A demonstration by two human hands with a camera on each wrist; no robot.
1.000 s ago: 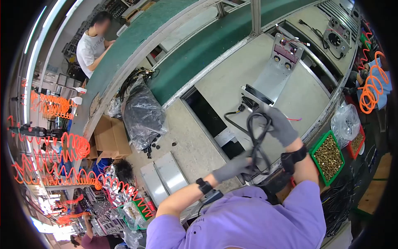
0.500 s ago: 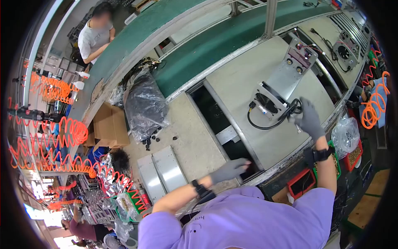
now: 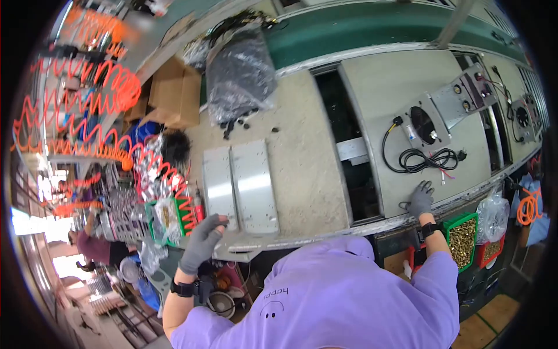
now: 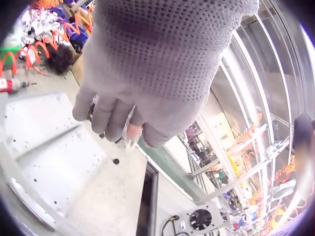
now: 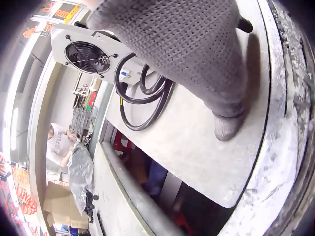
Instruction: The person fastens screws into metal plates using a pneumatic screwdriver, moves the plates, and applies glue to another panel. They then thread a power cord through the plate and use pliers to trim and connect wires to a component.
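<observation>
My gloved left hand (image 3: 203,244) hovers over the near edge of two flat metal plates (image 3: 253,186), its fingers loosely bent. A bare fingertip (image 4: 133,132) pokes from that glove in the left wrist view, with a clear wisp beside it. Spread on the pale board near its front edge, my gloved right hand (image 3: 419,200) grips nothing. Just beyond it lies a coiled black power cord (image 3: 412,169) with its plug at the right. The cord runs to a grey metal housing with a black fan (image 3: 422,124), joined to a bracketed metal panel (image 3: 456,110).
A dark gap (image 3: 346,145) separates two work boards. Black plastic bag (image 3: 241,70) and cardboard box (image 3: 174,96) stand at the back left. Green bin of brass fittings (image 3: 462,241) and red bin (image 3: 491,250) sit at the right front. Orange coiled hoses (image 3: 116,87) hang left.
The right hand let go of the black cord, now lying coiled on the board, and drew back to the front edge. The left hand left the cord and swung left to the plates.
</observation>
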